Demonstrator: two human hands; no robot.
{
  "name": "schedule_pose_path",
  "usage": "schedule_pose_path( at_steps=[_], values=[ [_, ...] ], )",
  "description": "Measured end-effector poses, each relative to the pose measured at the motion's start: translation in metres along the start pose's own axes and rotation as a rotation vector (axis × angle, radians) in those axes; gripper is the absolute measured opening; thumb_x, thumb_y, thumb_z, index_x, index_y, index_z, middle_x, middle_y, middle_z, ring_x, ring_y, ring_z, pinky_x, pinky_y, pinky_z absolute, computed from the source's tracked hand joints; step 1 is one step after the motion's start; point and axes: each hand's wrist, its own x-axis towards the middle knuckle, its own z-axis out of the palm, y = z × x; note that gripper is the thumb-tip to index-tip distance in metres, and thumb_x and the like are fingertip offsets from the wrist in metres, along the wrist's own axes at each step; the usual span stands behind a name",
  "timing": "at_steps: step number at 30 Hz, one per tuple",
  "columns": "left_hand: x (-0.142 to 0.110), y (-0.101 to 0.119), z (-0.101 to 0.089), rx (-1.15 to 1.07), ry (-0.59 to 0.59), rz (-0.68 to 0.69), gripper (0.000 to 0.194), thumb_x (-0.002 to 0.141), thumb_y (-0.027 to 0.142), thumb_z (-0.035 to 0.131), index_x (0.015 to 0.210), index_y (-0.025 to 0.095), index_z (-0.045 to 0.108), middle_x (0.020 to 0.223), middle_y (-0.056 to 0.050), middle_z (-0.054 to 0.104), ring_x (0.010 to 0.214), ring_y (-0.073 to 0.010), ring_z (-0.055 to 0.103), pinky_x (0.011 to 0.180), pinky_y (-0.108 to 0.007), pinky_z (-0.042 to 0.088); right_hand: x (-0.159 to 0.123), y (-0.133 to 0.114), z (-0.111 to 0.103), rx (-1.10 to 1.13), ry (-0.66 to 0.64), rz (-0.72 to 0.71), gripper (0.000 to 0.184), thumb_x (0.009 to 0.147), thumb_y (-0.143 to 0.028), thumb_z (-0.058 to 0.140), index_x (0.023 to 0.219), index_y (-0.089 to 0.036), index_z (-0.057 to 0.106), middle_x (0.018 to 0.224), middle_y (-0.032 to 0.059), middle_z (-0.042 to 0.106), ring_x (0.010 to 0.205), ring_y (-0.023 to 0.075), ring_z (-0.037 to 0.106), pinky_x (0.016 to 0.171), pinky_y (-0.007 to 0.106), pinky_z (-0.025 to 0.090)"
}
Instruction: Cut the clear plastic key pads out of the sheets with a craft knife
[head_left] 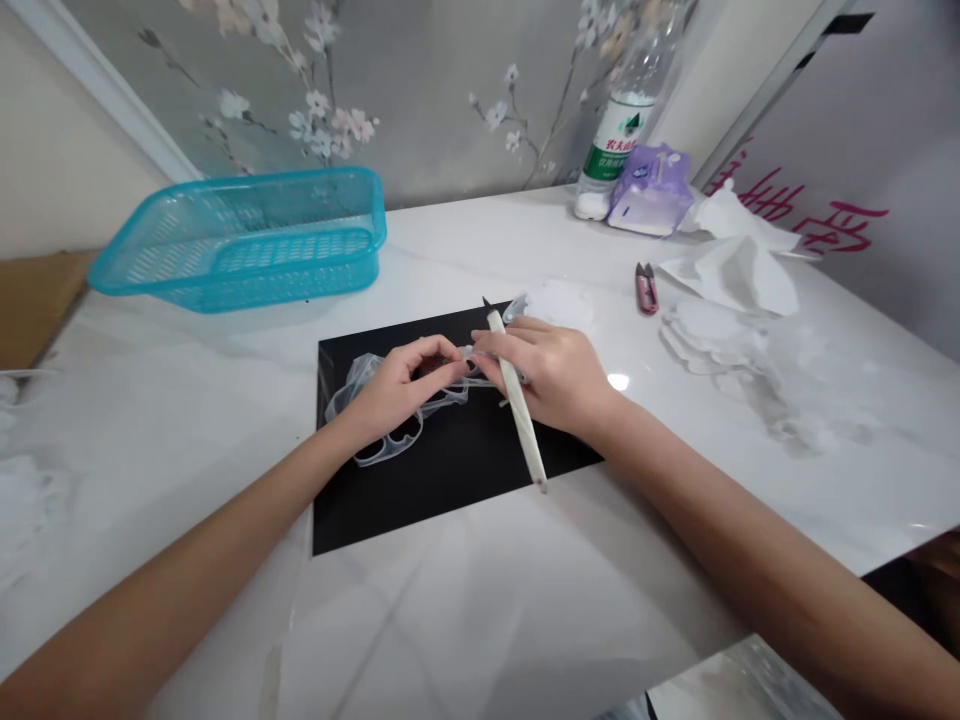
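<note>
A black mat (420,500) lies on the white table, with a tangle of clear, soft-looking plastic pieces with cut-out loops (390,448) on it. My left hand (409,385) pinches part of this plastic between thumb and forefinger, over the mat's middle. Close beside it, my right hand (551,375) has its fingertips on the same part. A craft knife (520,415) with a pale, wrapped-looking handle is tucked in the right hand's fingers, its dark pointed tip facing away from me. The fingers hide the exact spot where both hands meet the plastic.
A blue plastic basket (292,285) stands at the back left. Red thread snips (646,290) lie to the right, near crumpled white tissue (739,270) and a heap of clear pieces (720,340). A water bottle (619,140) and purple tissue pack (651,190) stand behind.
</note>
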Motion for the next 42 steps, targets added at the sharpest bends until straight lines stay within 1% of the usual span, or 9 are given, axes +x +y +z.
schedule_pose_path(
  at_steps=[8, 13, 17, 20, 24, 30, 33, 38, 42],
  values=[
    [0.000, -0.001, -0.001, 0.056, -0.003, 0.026, 0.014, 0.075, 0.025, 0.059, 0.064, 0.018, 0.056, 0.082, -0.002, 0.059, 0.080, -0.0165, 0.056, 0.077, -0.030, 0.043, 0.003, 0.000, 0.003, 0.221, 0.200, 0.512, 0.021, 0.091, -0.033, 0.049, 0.081, -0.020, 0.062, 0.066, 0.0005, 0.062, 0.061, 0.0144, 0.056, 0.056, 0.025, 0.039],
    [0.000, 0.001, -0.001, 0.074, 0.013, 0.058, 0.016, 0.065, 0.021, 0.059, 0.052, 0.019, 0.051, 0.080, -0.002, 0.060, 0.090, -0.0212, 0.055, 0.085, -0.034, 0.040, 0.004, 0.013, 0.003, 0.390, 0.353, 0.710, 0.019, 0.087, -0.032, 0.051, 0.073, -0.019, 0.055, 0.063, 0.0004, 0.056, 0.063, 0.0155, 0.055, 0.062, 0.029, 0.044],
    [-0.001, 0.001, -0.003, 0.025, 0.038, 0.074, 0.019, 0.066, 0.022, 0.056, 0.050, 0.019, 0.046, 0.067, 0.000, 0.052, 0.071, -0.0162, 0.050, 0.070, -0.031, 0.041, 0.005, 0.024, 0.002, 0.642, 0.492, 0.899, 0.020, 0.085, -0.033, 0.051, 0.072, -0.019, 0.052, 0.071, 0.0020, 0.056, 0.064, 0.0145, 0.055, 0.058, 0.028, 0.048],
    [-0.003, -0.001, -0.004, -0.018, 0.050, 0.075, 0.025, 0.071, 0.026, 0.052, 0.048, 0.019, 0.043, 0.058, 0.001, 0.045, 0.060, -0.0135, 0.044, 0.061, -0.029, 0.037, 0.008, 0.021, -0.001, 0.902, 0.466, 1.030, 0.016, 0.081, -0.028, 0.052, 0.069, -0.018, 0.053, 0.070, 0.0020, 0.056, 0.062, 0.0130, 0.054, 0.052, 0.025, 0.048],
    [-0.003, 0.000, -0.002, -0.020, 0.084, 0.019, 0.038, 0.080, 0.036, 0.055, 0.049, 0.019, 0.039, 0.049, 0.004, 0.038, 0.049, -0.0100, 0.037, 0.050, -0.026, 0.030, 0.011, 0.013, -0.006, 0.993, 0.265, 0.946, 0.015, 0.074, -0.024, 0.055, 0.061, -0.017, 0.054, 0.065, 0.0009, 0.054, 0.061, 0.0125, 0.051, 0.049, 0.023, 0.043],
    [-0.002, 0.002, 0.005, 0.130, 0.117, -0.056, 0.025, 0.075, 0.040, 0.066, 0.091, 0.022, 0.060, 0.049, 0.010, 0.032, 0.042, -0.0078, 0.027, 0.044, -0.023, 0.022, 0.012, 0.009, -0.013, 0.844, 0.151, 0.787, 0.022, 0.077, -0.031, 0.057, 0.061, -0.017, 0.057, 0.067, 0.0014, 0.060, 0.065, 0.0139, 0.054, 0.057, 0.026, 0.043],
    [-0.003, 0.002, 0.007, 0.256, 0.081, -0.022, 0.022, 0.074, 0.040, 0.067, 0.080, 0.020, 0.066, 0.049, 0.009, 0.031, 0.044, -0.0075, 0.027, 0.045, -0.024, 0.020, 0.012, 0.008, -0.019, 0.704, 0.028, 0.671, 0.027, 0.075, -0.043, 0.066, 0.071, -0.017, 0.063, 0.074, 0.0031, 0.066, 0.070, 0.0154, 0.058, 0.062, 0.027, 0.045],
    [-0.004, 0.002, 0.007, 0.282, 0.072, 0.008, 0.020, 0.075, 0.040, 0.066, 0.074, 0.020, 0.067, 0.048, 0.008, 0.031, 0.045, -0.0078, 0.028, 0.046, -0.024, 0.021, 0.008, 0.010, -0.020, 0.540, -0.125, 0.245, 0.029, 0.069, -0.039, 0.076, 0.088, -0.019, 0.068, 0.098, 0.0056, 0.069, 0.090, 0.0201, 0.062, 0.080, 0.032, 0.047],
    [-0.004, 0.003, 0.007, 0.285, 0.071, 0.008, 0.021, 0.077, 0.040, 0.063, 0.072, 0.020, 0.065, 0.049, 0.008, 0.031, 0.045, -0.0080, 0.028, 0.047, -0.024, 0.021, 0.006, 0.011, -0.014, 0.519, -0.066, 0.258, 0.012, 0.081, -0.028, 0.064, 0.083, -0.017, 0.069, 0.088, 0.0042, 0.070, 0.077, 0.0154, 0.062, 0.070, 0.027, 0.046]
  ],
)
